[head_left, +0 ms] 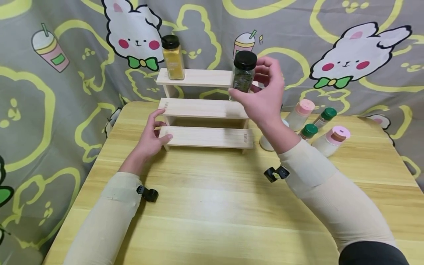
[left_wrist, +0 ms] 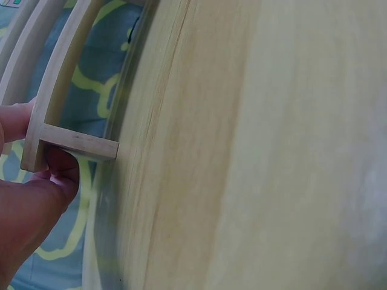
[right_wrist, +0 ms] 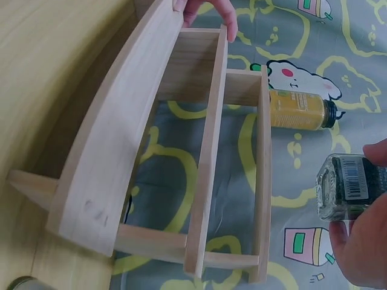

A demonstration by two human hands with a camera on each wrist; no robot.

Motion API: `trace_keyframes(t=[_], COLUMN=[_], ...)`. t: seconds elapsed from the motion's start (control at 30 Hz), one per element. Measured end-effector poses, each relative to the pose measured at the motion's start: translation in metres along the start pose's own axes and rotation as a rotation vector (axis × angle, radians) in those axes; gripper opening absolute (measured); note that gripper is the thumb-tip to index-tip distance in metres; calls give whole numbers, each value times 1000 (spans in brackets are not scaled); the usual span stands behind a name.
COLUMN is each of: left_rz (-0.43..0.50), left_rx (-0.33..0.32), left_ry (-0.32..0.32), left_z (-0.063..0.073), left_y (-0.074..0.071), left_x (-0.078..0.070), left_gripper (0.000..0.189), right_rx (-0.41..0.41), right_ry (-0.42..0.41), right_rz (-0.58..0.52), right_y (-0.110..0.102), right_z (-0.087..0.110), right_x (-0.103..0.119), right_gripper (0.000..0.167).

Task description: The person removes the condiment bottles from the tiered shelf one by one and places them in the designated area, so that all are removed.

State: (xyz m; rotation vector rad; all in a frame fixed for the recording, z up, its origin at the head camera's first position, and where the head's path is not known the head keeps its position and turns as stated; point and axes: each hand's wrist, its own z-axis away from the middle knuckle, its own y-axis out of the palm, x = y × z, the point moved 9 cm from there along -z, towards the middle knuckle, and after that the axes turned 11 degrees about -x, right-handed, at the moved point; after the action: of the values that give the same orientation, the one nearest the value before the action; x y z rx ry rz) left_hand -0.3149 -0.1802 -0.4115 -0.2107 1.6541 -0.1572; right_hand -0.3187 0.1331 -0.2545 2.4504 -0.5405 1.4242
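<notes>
A three-step wooden rack (head_left: 205, 137) stands on the table against the patterned curtain. My left hand (head_left: 149, 137) grips its left end, thumb on the lowest step and fingers reaching toward the middle one. In my right hand (head_left: 267, 92) is a glass spice jar (head_left: 243, 78) with a black lid and dark green contents, held upright between thumb and fingers. It overlaps the right end of the top step in the head view; the right wrist view shows its base (right_wrist: 329, 187) off the rack. A black-lidded jar of yellow powder (head_left: 174, 62) stands at the top step's left end.
Right of the rack, several shakers and jars stand on the table: a pink-capped one (head_left: 303, 110), a pink-and-brown-capped one (head_left: 332, 140), two green-capped jars (head_left: 326, 116) and a white container (head_left: 266, 142) partly behind my right forearm. The curtain (head_left: 205, 33) hangs right behind.
</notes>
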Motion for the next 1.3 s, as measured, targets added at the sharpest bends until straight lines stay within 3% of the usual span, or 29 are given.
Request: trace_keyframes(t=[0.27, 0.6, 0.93, 1.3], left_rz=[-8, -2, -9, -8], left_rx=[4, -7, -11, -7], left_ry=[11, 25, 27, 35], left_z=[0, -12, -12, -12], left_y=[0, -3, -3, -4], left_x=[-1, 27, 26, 26], left_gripper=[82, 88, 89, 89], right_rx=[-32, -26, -25, -95], right_ry=[30, 15, 4, 7], right_rz=[16, 73, 92, 70], right_y=[-24, -49, -75, -108], right_z=[7, 18, 34, 48], right_x=[-5, -8, -11, -12], right_gripper=[69, 70, 69, 72])
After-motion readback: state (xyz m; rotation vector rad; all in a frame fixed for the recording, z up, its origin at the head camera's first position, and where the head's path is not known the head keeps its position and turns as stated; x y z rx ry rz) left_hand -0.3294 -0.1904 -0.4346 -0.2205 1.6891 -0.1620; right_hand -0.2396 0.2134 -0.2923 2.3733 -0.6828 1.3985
